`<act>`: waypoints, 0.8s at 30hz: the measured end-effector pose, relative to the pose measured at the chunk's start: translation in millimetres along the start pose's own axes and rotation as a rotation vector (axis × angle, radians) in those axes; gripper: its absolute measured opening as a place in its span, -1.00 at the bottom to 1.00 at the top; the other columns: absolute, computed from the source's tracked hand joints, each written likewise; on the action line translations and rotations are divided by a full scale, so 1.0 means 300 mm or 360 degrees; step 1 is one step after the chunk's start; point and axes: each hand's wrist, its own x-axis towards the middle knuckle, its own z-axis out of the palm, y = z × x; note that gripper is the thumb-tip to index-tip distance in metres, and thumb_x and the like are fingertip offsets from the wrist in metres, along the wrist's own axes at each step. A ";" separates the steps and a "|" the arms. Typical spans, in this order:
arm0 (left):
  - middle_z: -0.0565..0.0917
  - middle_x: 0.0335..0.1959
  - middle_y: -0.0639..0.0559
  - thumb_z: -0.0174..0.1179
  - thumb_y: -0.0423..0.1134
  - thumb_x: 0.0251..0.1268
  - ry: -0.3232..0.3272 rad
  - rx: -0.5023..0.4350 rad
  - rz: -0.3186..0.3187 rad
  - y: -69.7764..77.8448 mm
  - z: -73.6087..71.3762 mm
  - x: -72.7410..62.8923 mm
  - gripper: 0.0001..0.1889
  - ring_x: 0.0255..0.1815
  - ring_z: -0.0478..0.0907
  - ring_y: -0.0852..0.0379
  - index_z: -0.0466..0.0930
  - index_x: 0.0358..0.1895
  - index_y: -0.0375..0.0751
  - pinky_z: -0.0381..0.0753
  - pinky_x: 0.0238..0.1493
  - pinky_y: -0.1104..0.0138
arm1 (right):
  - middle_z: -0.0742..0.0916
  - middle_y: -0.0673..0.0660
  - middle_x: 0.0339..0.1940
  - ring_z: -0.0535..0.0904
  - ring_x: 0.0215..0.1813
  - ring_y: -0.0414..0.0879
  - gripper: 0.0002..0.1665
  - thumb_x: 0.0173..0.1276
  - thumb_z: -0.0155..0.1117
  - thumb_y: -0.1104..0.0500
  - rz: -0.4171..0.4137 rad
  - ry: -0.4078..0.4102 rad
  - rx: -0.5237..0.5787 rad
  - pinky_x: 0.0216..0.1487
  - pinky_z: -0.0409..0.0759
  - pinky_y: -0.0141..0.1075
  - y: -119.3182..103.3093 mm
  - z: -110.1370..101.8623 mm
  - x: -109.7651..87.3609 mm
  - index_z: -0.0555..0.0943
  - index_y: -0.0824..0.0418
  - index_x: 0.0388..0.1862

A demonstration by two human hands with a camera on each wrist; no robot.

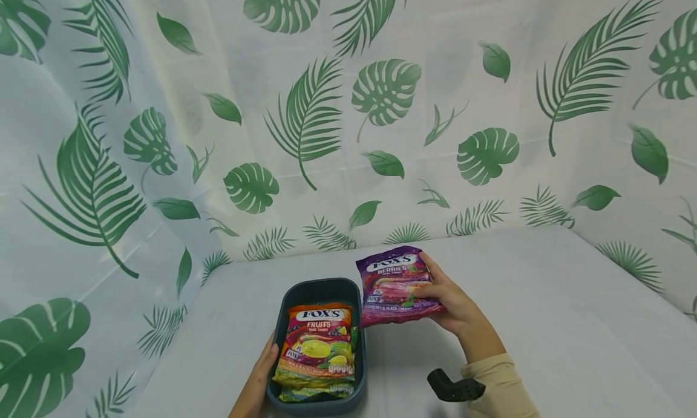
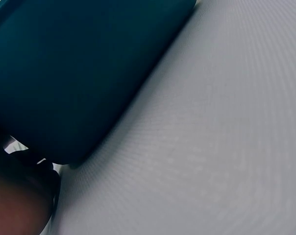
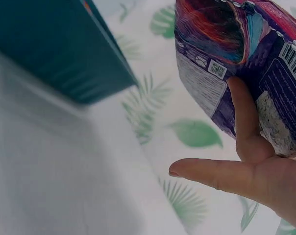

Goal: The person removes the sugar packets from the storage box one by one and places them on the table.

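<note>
In the head view my right hand (image 1: 454,300) holds up a purple bag of Fox's berries candy (image 1: 394,285) by its right side, the thumb across its front. The right wrist view shows the bag's printed back (image 3: 211,63) with one finger against it and another finger (image 3: 211,171) stretched out apart from it. To the left of the bag stands a dark teal plastic bin (image 1: 359,351), with an orange bag of Fox's fruits candy (image 1: 318,339) lying face up on other candy bags inside. My left hand (image 1: 261,369) rests along the bin's outer left wall.
The bin stands on a table covered with a white cloth (image 1: 544,321). Behind and at the sides hangs a white curtain (image 1: 435,61) printed with green leaves. A black strap-like piece (image 1: 454,386) juts out beside my right sleeve.
</note>
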 end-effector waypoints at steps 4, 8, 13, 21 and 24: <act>-0.44 0.43 -0.32 -0.44 0.28 0.37 -0.0034 -0.0037 0.0001 -0.005 -0.004 0.003 -0.19 0.42 -0.35 -0.34 -0.60 0.41 -0.10 -0.18 0.33 -0.19 | -0.12 0.29 0.45 0.32 0.08 0.03 0.06 0.19 -0.02 0.42 0.0037 0.0037 -0.0021 -0.07 0.52 -0.29 0.014 -0.036 0.008 -0.34 -0.14 0.47; -0.44 0.43 -0.31 -0.48 0.26 0.39 -0.0112 -0.0047 0.0022 -0.008 -0.012 0.000 -0.21 0.43 -0.31 -0.32 -0.65 0.40 -0.08 -0.15 0.34 -0.17 | -0.08 0.31 0.44 0.32 0.06 0.04 0.05 0.20 0.01 0.38 0.0075 0.0077 -0.0066 -0.08 0.52 -0.27 0.032 -0.054 0.016 -0.30 -0.14 0.47; -0.45 0.45 -0.26 -0.51 0.26 0.39 -0.0163 -0.0031 0.0048 -0.004 -0.015 -0.004 -0.23 0.44 -0.32 -0.28 -0.65 0.40 -0.04 -0.18 0.34 -0.18 | -0.06 0.33 0.44 0.30 0.09 0.08 0.03 0.20 0.05 0.35 0.0114 0.0122 -0.0133 -0.11 0.53 -0.28 0.052 -0.066 0.027 -0.24 -0.15 0.47; -0.44 0.45 -0.23 -0.47 0.26 0.39 -0.0116 -0.0043 0.0038 0.003 -0.009 -0.002 -0.23 0.44 -0.39 -0.26 -0.61 0.41 -0.03 -0.27 0.33 -0.20 | -0.10 0.36 0.45 0.23 0.15 0.18 0.03 0.19 0.05 0.37 0.0151 0.0224 -0.0149 -0.10 0.50 -0.20 0.086 -0.093 0.044 -0.25 -0.09 0.48; -0.42 0.45 -0.24 -0.47 0.24 0.40 -0.0087 -0.0013 0.0039 0.003 -0.006 -0.003 -0.24 0.44 -0.40 -0.27 -0.60 0.42 -0.05 -0.29 0.32 -0.21 | -0.12 0.37 0.45 0.16 0.20 0.25 0.03 0.18 0.04 0.38 0.0173 0.0240 -0.0147 0.00 0.44 0.00 0.101 -0.100 0.047 -0.25 -0.07 0.48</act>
